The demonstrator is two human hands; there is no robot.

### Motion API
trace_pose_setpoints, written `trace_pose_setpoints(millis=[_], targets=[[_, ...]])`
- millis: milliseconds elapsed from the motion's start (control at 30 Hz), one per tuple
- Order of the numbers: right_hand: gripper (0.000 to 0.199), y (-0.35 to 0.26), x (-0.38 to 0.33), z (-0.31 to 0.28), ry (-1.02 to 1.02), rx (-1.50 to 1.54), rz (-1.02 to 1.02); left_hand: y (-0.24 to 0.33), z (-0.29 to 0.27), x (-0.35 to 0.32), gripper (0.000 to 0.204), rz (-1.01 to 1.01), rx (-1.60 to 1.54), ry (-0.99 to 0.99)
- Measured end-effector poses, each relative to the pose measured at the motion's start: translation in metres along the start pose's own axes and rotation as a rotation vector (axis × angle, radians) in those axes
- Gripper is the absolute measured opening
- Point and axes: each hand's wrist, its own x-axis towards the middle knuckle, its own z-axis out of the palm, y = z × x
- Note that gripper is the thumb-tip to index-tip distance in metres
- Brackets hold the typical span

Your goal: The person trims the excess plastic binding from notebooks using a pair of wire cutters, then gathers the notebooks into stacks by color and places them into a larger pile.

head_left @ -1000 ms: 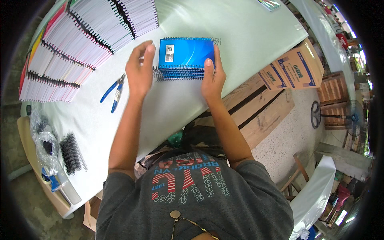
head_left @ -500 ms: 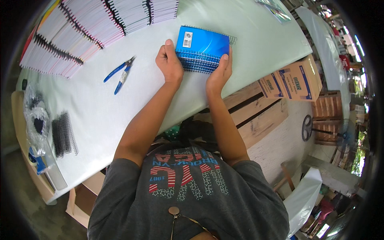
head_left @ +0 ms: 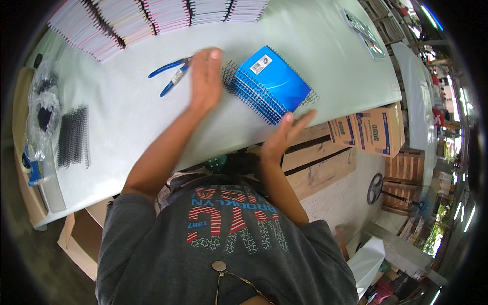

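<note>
A stack of blue spiral notebooks (head_left: 278, 84) lies turned at an angle on the pale green-white tabletop. Loose ends of coil stick out at both its left and right sides. My left hand (head_left: 205, 79) is held apart to the left of the stack, fingers stretched out and a little blurred. Off the stack's near corner, my right hand (head_left: 282, 136) has its thumb and fingers spread; whether the thumb touches the notebooks I cannot tell. Neither hand holds anything. Blue-handled cutting pliers (head_left: 174, 81) rest just left of my left hand, their jaws partly hidden by it.
Rows of spiral-bound pads (head_left: 168, 16) stand along the far left. A bundle of black coils (head_left: 73, 137) lies near the left edge, beside clear plastic wrap (head_left: 43, 109). Cardboard boxes (head_left: 371, 132) sit on a wooden pallet (head_left: 320, 170) beyond the table's right edge.
Both hands have come off the notebooks and opened. The left moved leftward, the right nearer to me. The stack now sits rotated clockwise on the table, and the view has shifted.
</note>
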Motion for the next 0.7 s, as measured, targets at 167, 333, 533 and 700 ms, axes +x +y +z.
trace_pose_setpoints(millis=[167, 333, 533, 700], targets=[[0.059, -0.067, 0.051, 0.017, -0.533, -0.227, -0.434, -0.052, -0.084, -0.011, 0.047, 0.178, 1.029, -0.221], [0.046, -0.067, 0.082, 0.101, -1.188, -0.892, -0.648, -0.028, -0.083, -0.021, 0.047, 0.110, 0.821, -0.153], [0.018, -0.042, 0.064, 0.150, -1.640, -1.519, -0.658, 0.036, -0.065, -0.061, 0.038, -1.286, -1.384, -0.139], [0.028, -0.035, 0.074, 0.142, -1.765, -1.412, -0.683, 0.051, -0.050, -0.087, 0.037, -1.493, -1.485, -0.262]])
